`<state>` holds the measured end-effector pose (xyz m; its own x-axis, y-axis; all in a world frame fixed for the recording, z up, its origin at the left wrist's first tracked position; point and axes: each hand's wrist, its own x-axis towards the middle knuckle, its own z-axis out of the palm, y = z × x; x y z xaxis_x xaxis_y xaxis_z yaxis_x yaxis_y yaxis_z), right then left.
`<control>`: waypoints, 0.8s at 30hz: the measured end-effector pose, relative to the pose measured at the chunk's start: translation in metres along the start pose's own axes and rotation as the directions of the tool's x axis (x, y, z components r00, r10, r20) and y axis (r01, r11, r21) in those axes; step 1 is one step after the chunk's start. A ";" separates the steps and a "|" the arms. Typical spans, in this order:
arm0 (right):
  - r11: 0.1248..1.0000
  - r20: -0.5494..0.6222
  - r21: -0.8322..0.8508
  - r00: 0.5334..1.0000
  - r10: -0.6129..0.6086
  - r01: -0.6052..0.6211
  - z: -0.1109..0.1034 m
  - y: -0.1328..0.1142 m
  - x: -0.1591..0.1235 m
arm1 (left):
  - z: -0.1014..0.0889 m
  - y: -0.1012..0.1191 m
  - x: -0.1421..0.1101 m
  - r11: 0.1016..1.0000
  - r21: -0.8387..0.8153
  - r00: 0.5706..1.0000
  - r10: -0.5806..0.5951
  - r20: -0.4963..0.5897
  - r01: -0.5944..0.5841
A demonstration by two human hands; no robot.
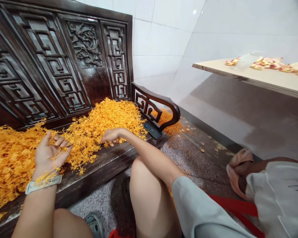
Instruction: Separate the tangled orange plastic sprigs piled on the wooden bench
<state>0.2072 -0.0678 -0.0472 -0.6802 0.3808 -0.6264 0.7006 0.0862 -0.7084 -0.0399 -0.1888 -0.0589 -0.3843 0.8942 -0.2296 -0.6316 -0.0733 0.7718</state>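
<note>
Heaps of small orange plastic pieces with thin branching strands [116,114] lie along the seat of a dark carved wooden bench [96,82]. My left hand [52,150], with a pale watch band [43,185] at the wrist, is turned palm up at the left heap. Its fingers curl over a few orange pieces, and some strands hang across the palm and wrist. My right hand [111,135] is at the front edge of the right heap, fingers bent down and closed among the pieces. What they grip is hidden.
A dark phone [152,129] lies by the bench's curved armrest [164,102]. More orange pieces [167,120] and flat pale discs [202,150] are on the floor. At right, a board table [213,67] holds red-and-yellow items [268,62]. Another person's sandalled foot [240,165] is below it.
</note>
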 end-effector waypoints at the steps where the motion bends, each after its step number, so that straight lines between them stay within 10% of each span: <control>1: 1.000 0.103 0.017 0.995 0.014 -0.016 -0.002 -0.002 -0.003 | 0.000 0.001 0.000 1.000 -0.020 1.000 -0.014 -0.007 0.014; 3: 0.948 0.088 0.319 0.996 -0.034 0.004 -0.013 -0.009 -0.007 | 0.002 0.003 -0.002 0.994 -0.090 0.998 -0.055 -0.008 0.054; 6: 0.570 -0.394 0.762 0.918 0.033 0.307 -0.037 -0.020 -0.006 | 0.010 0.004 -0.007 0.976 -0.170 0.991 -0.133 0.030 0.136; 8: 0.410 -0.585 0.773 0.794 0.164 0.485 -0.046 -0.023 0.001 | 0.017 0.002 -0.011 0.968 -0.192 0.987 -0.158 0.034 0.162; 11: 0.326 -0.583 0.800 0.781 0.224 0.504 -0.036 -0.018 0.013 | 0.030 -0.005 -0.015 0.967 -0.231 0.993 -0.113 -0.022 0.105; 18: 0.676 -0.260 0.565 0.880 -0.398 0.473 0.001 -0.016 0.009 | 0.045 -0.032 -0.014 0.979 -0.163 0.982 0.147 0.119 -0.126; 24: 0.630 -0.185 0.588 0.842 -0.507 0.508 0.003 -0.029 -0.008 | 0.050 -0.039 -0.017 0.962 -0.011 0.946 0.269 0.183 -0.271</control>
<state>0.1920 -0.0765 -0.0229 -0.8879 0.4472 -0.1082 -0.0313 -0.2934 -0.9555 0.0253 -0.1789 -0.0552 -0.4097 0.9068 0.0990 -0.5111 -0.3181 0.7985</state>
